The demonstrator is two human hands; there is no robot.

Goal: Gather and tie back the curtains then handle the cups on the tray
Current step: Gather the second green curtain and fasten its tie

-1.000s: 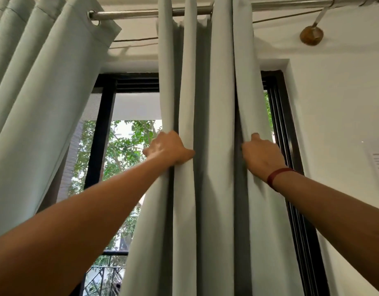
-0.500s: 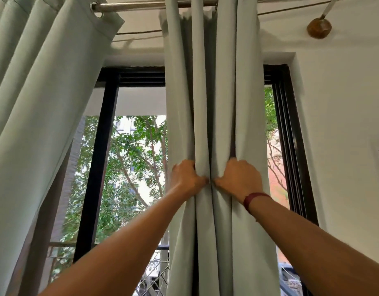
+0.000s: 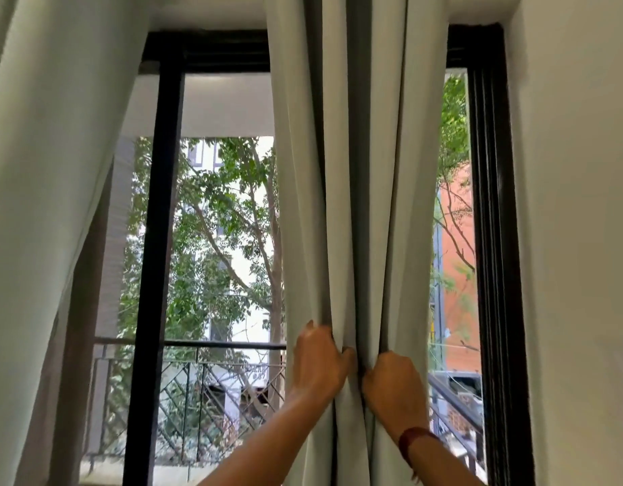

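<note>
A pale grey-green curtain [image 3: 355, 170] hangs in gathered folds in front of the window, right of centre. My left hand [image 3: 318, 359] grips the folds from the left side, fingers curled into the cloth. Close beside it, my right hand [image 3: 394, 387], with a dark red band on the wrist, grips the folds from the right. The two hands squeeze the curtain into a narrow bunch between them. A second curtain [image 3: 46, 205] of the same cloth slants across the left edge. No cups or tray are in view.
Behind the curtains stands a tall window with a black frame [image 3: 159, 240], showing trees and a balcony railing [image 3: 197, 345]. A plain white wall [image 3: 580, 240] fills the right side, next to the black window jamb [image 3: 492, 240].
Both hands have slid down the curtain and come together, bunching its folds tighter. My view has tilted down, so the curtain rod has left the frame.
</note>
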